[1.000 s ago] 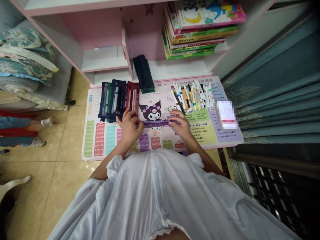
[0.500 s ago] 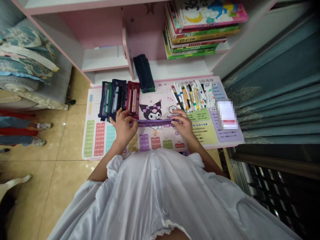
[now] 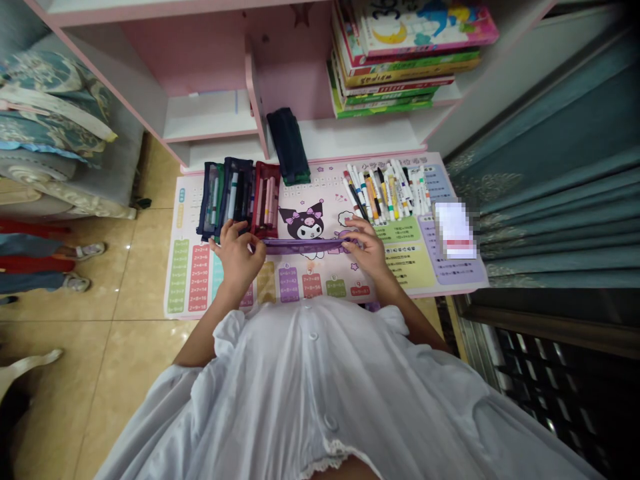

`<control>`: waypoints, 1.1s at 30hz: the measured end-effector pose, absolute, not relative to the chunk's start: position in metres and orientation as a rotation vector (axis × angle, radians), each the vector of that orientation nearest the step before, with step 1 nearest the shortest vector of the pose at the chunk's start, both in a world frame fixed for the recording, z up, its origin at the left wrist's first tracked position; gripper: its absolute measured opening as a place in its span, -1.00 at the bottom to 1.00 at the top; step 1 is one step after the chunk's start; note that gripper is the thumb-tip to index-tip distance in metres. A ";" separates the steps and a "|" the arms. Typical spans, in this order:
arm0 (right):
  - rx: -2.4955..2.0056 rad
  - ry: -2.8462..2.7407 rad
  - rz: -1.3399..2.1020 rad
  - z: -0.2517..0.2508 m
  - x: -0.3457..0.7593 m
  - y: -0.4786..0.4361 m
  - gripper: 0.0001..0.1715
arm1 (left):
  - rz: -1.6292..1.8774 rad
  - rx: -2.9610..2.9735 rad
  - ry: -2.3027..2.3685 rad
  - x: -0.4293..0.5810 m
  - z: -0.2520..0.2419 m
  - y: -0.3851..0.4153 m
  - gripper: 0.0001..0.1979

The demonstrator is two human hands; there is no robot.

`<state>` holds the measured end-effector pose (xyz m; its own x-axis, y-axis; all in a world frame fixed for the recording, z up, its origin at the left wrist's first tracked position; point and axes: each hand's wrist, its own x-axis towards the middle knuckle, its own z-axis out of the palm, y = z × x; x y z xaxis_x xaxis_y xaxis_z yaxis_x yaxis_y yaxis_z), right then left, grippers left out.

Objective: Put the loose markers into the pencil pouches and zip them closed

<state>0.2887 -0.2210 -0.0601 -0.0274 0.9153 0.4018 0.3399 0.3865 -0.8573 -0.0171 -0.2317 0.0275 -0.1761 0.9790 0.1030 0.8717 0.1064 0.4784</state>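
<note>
A purple mesh pencil pouch stretches between my two hands above the desk mat. My left hand pinches its left end between thumb and finger, the other fingers spread. At the right end, my right hand grips the pouch between thumb and fingertips. Just beyond my left hand lie a red pouch, a dark blue pouch and a blue-green pouch, each with markers inside. Several loose markers are spread beyond my right hand.
A folded dark pouch leans at the shelf's foot. Stacked books fill the right shelf. A blurred phone-like white object lies on the mat's right side. A teal curtain hangs at right. Another person's feet show on the left.
My left hand has slid left along the pouch's top edge, so more of the pouch shows between my hands. My right hand has stayed in place.
</note>
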 end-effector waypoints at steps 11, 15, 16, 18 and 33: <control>-1.167 -1.586 0.682 -0.058 0.286 -0.221 -0.92 | 0.666 1.771 2.179 -0.025 0.029 -0.234 -0.85; -1.160 -1.576 0.682 -0.060 0.288 -0.220 -0.92 | 0.666 1.773 2.190 -0.029 0.029 -0.234 -0.86; -1.153 -1.572 0.683 -0.061 0.288 -0.220 -0.92 | 0.669 1.773 2.203 -0.030 0.030 -0.234 -0.86; -1.140 -1.566 0.682 -0.062 0.289 -0.219 -0.92 | 0.670 1.771 2.225 -0.033 0.030 -0.233 -0.86; -1.142 -1.654 0.730 -0.050 0.296 -0.209 -0.90 | 0.509 1.993 2.156 -0.043 0.044 -0.227 -0.87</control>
